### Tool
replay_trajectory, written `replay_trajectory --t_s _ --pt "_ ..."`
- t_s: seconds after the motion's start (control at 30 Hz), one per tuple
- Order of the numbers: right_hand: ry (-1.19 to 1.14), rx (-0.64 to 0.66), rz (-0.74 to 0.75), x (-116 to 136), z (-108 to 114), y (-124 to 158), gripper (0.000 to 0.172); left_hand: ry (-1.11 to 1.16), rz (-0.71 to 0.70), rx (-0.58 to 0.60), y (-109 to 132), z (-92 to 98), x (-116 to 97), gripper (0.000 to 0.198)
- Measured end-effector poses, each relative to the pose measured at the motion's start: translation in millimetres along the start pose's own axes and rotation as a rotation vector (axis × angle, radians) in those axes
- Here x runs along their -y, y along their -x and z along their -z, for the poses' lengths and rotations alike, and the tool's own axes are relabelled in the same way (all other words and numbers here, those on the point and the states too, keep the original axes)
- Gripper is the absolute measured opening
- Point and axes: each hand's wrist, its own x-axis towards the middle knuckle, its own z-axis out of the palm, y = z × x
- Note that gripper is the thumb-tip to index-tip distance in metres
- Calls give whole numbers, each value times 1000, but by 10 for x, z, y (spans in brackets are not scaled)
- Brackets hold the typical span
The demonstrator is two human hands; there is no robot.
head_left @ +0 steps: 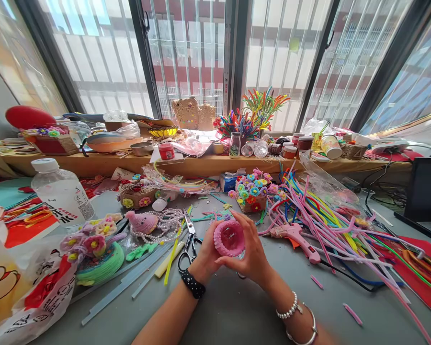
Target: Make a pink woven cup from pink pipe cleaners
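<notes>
A small round pink cup (218, 239), apparently wound from fuzzy pipe cleaner, is held between both hands with its hollow facing me. My left hand (207, 254) grips its left side, and a dark dotted band sits on that wrist. On the other side, my right hand (253, 254) curves its fingers over the top and its thumb below. Black-handled scissors (189, 239) lie partly open just left of my left hand. To the right of my hands rests a pink glue gun (296, 237) with its nozzle pointing left.
Loose pipe cleaners (319, 211) heap up on the right. Clear glue sticks (125, 278), bead strings (168, 225) and a pink crocheted-looking figure (141, 222) lie left. A flower basket (253, 201) stands behind my hands. A bottle (62, 191) is at far left, a dark screen (425, 191) at right.
</notes>
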Motion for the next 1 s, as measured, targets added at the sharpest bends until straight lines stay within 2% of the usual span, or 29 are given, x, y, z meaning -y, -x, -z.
replay_trajectory --t_s 0.07,0.2,0.27,0.33,0.37,0.4,0.47,0.53,0.6,0.7,1.0 --pt "-29 29 -27 -30 61 -12 81 18 29 -12 -2 -16 -21 23" --pt "-151 22 -172 -91 207 -56 64 8 73 -2 19 -52 -43 31" --pt "-203 -74 -325 -150 292 -81 61 -226 -4 -15 58 -55 -56 36" --pt "-207 -215 -493 -236 369 -98 61 -696 -174 3 120 -53 -58 34" --pt "-189 -285 -570 -284 399 -102 62 -971 -262 72 156 -53 -50 31" --pt "-164 -347 -635 -331 423 -104 63 -1209 -330 213 191 -55 -36 28" --pt "-125 -426 -723 -410 450 -102 65 -1528 -382 510 247 -60 8 26" --pt "-117 -448 -759 -453 456 -98 67 -1729 -362 624 270 -62 52 27" --pt "-113 -442 -759 -461 450 -94 67 -1848 -332 608 262 -51 71 26" --pt "-75 -420 -730 -443 435 -92 67 -1933 -314 521 228 -8 42 24" --pt "-36 -367 -739 -443 424 -94 68 -2077 -389 371 263 64 -112 18"
